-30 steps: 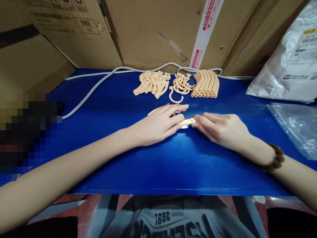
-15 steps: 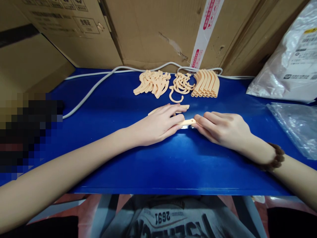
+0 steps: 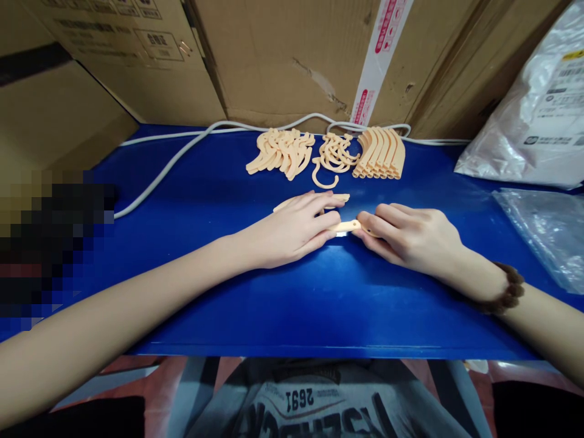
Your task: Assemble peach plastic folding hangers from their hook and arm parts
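Observation:
My left hand [image 3: 296,228] is closed, its thumb and fingers pinching a cream plastic hanger arm [image 3: 347,225] with a small hole near its end. Under the same hand lies another cream plastic piece [image 3: 341,198], mostly hidden by the fingers. My right hand [image 3: 406,234], also closed, pinches a second cream piece [image 3: 368,232] whose end meets the first; its far part is hidden in the palm. Just beyond the hands, a single cream plastic hook [image 3: 325,184] lies at the front of a heap of hooks [image 3: 337,153].
A pile of curved hanger arms [image 3: 280,152] sits left of the hooks, and a neat row of hollow curved arms [image 3: 381,153] to their right. Behind runs a white cable [image 3: 182,149] before cardboard boxes [image 3: 292,61]. Plastic bags [image 3: 524,134] occupy the blue table's [image 3: 292,304] right side.
My right fingers have turned slightly, so the end of the piece in them shows more beside the left hand's hanger arm. My left hand has stayed almost still.

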{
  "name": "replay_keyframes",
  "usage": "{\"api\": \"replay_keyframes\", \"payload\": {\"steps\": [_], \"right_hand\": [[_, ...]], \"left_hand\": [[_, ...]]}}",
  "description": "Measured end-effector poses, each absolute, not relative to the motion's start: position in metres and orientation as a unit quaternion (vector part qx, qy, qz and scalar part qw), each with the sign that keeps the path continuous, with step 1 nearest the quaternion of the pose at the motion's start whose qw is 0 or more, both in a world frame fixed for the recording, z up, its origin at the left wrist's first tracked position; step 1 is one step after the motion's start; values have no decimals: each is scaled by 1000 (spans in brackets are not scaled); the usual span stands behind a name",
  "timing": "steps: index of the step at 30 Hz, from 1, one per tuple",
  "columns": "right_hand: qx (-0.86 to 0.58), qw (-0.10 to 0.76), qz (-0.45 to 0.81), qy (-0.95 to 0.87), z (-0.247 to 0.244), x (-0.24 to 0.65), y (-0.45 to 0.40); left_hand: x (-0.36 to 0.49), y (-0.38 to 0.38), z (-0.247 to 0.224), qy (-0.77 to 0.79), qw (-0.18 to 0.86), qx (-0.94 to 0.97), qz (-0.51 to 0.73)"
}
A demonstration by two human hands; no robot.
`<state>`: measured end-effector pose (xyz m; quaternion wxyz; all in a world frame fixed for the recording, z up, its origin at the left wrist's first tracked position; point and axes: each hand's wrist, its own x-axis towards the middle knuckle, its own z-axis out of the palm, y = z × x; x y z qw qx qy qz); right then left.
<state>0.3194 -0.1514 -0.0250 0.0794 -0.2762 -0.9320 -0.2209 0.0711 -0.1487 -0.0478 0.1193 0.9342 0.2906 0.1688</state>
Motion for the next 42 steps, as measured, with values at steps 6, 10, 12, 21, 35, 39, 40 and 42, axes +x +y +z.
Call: {"api": "replay_keyframes", "payload": {"steps": [6,10,12,21,35,39,40,42], "right_hand": [[-270,94,-207,-936,-27,320,-150],[-270,103,-200,-936,-27,319,-150],[-266,110,-199,-937,-26,319,-150],[-323,108,-44,-939,-29,321,-149],[-326,94,42,-940,-27,318,-148],[-317,92,36,-943,-27,318,-148],[-316,92,36,-944,-27,317,-148],[-316,91,42,-943,-27,317,-148]], "left_hand": [[71,-148,-48,282,117,937,170],[70,-148,-49,279,118,938,168],[71,-148,-49,276,118,939,169],[71,-149,-47,276,120,939,165],[71,-149,-48,265,114,945,153],[71,-149,-48,260,110,947,151],[71,-150,-48,260,109,948,150],[71,-150,-47,260,107,948,150]]}}
